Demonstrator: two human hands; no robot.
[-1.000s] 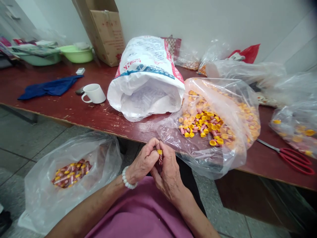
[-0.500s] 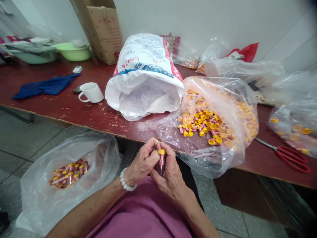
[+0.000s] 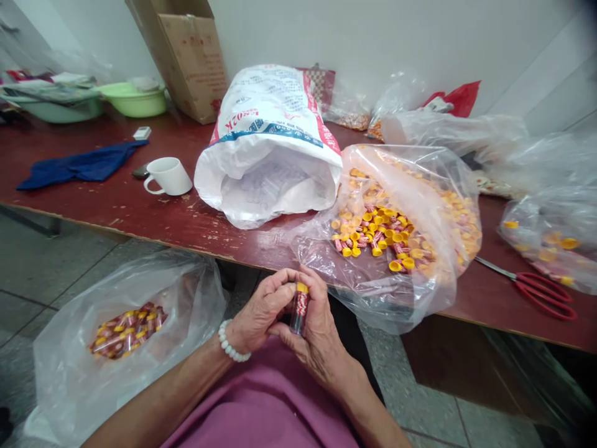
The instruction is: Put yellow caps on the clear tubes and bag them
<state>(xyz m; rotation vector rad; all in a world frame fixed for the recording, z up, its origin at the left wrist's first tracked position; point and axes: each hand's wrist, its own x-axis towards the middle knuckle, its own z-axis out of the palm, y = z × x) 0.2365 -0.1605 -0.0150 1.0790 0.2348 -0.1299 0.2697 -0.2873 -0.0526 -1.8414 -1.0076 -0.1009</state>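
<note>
Both hands are closed around a small clear tube with a yellow cap (image 3: 299, 311), held upright in front of my lap. My left hand (image 3: 265, 310) grips it from the left, its thumb by the cap. Fingers of my right hand (image 3: 321, 323) wrap its right side, with the thumb low on the tube. Red-and-white patterned material shows inside the tube. Beyond my hands, a clear plastic bag (image 3: 321, 252) on the table holds many yellow caps with red patterned pieces (image 3: 377, 239). A white woven sack (image 3: 265, 134) lies open toward me with clear tubes (image 3: 270, 186) inside.
Below left, a plastic bag (image 3: 177, 317) contains filled, yellow-capped tubes (image 3: 128, 330). On the red table (image 3: 153, 218) are a white mug (image 3: 170, 176), a blue cloth (image 3: 84, 167) and red-handled scissors (image 3: 545, 295). A cardboard box (image 3: 191, 68) and a green basin (image 3: 135, 102) stand behind.
The tube is turned slightly and more of its front shows between my hands. My left fingers have shifted a little around the cap. The whole view has moved slightly.
</note>
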